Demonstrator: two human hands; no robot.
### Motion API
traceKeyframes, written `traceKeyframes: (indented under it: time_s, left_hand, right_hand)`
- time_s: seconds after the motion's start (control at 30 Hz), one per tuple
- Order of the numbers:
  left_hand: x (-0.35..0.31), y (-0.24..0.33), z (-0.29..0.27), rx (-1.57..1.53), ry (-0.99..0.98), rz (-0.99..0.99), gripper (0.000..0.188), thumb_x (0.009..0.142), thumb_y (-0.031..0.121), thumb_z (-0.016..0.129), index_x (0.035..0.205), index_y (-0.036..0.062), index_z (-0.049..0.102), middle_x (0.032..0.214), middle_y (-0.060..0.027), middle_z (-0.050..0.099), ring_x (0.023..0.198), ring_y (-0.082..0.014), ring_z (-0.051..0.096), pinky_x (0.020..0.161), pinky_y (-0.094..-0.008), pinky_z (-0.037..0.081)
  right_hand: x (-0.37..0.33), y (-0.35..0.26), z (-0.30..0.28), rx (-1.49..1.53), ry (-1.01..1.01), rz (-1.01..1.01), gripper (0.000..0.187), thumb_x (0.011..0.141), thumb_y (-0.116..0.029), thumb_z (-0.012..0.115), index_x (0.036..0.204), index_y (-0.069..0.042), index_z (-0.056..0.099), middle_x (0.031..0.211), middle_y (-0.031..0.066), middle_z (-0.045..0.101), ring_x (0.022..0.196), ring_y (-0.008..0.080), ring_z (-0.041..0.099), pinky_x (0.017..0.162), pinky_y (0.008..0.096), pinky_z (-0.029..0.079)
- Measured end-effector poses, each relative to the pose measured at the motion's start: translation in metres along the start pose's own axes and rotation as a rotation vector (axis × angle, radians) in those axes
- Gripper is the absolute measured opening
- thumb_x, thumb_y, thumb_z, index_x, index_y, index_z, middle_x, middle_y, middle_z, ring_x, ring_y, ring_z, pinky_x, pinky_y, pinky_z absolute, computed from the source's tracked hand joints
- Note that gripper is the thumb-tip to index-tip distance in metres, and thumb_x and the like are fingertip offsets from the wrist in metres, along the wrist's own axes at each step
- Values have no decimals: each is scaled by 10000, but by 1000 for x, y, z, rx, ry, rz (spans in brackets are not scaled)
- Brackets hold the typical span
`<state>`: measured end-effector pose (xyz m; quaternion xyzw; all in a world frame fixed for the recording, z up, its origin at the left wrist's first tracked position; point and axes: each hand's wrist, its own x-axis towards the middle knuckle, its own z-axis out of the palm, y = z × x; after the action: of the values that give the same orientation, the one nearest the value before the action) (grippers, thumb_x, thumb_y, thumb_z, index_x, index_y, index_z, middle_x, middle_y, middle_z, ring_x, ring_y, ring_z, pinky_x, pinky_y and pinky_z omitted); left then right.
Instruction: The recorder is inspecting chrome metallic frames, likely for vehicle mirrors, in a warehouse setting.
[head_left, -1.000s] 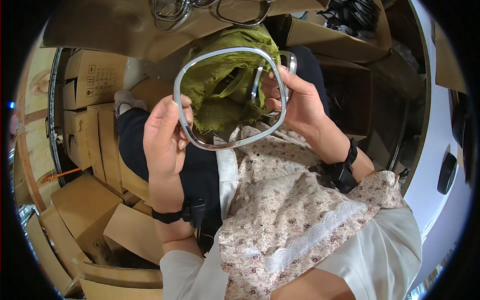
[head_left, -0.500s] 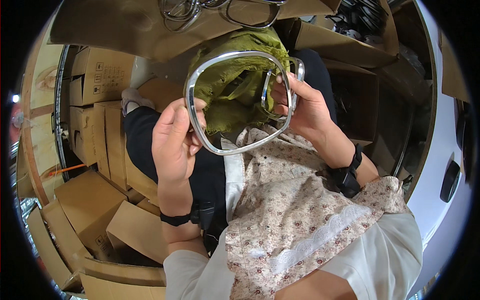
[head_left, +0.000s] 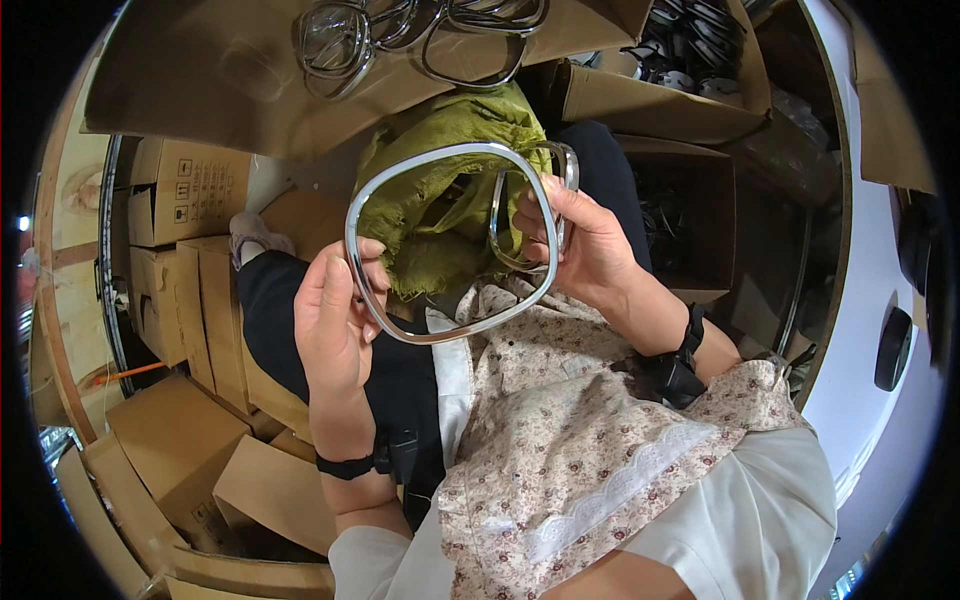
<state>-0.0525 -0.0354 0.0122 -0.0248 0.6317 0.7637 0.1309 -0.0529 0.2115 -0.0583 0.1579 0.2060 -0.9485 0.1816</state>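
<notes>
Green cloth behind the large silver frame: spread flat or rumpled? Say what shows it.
Rumpled: the green cloth shows uneven creases, raised folds and frayed edges, partly seen through the large silver frame.

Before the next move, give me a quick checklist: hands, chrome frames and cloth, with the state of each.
1. Left hand gripping the large chrome frame: ok, fingers and thumb on its left side.
2. Right hand gripping the opposite side: ok.
3. Right hand free of other items: not ok, a second chrome frame is at the same hand.
4. Large frame not touching the olive-green cloth behind it: cannot tell.
5. Large frame's far face unmarked: cannot tell, hidden.
6. Loose chrome frames on the cardboard away from both hands: ok.
</notes>
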Motion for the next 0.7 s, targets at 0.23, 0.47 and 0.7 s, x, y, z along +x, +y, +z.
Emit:
traceKeyframes:
  time_s: [0.23,0.47,0.7]
  left_hand:
    - [0,-1,5,89,51,10,316,1020,239,449,1111,-45,551,798,-43,552,538,-20,403,439,-144,311]
    - [-5,2,4,126,5,72,311,997,242,509,1122,-38,558,806,-42,574,564,-23,432,452,-144,320]
    - [-10,2,4,306,-52,225,338,950,269,606,1096,-35,619,862,-32,586,602,-17,441,483,-147,324]
  right_hand:
    - [0,0,-5,-14,25,-12,123,909,-226,636,889,-112,597,715,-40,510,574,61,422,481,207,329]
    - [0,1,-11,-109,-18,-31,127,907,-246,635,904,-123,606,718,-43,507,610,56,436,510,207,323]
    - [2,5,-11,-224,73,-102,128,909,-252,620,954,-132,623,795,-58,537,729,56,434,585,238,317]
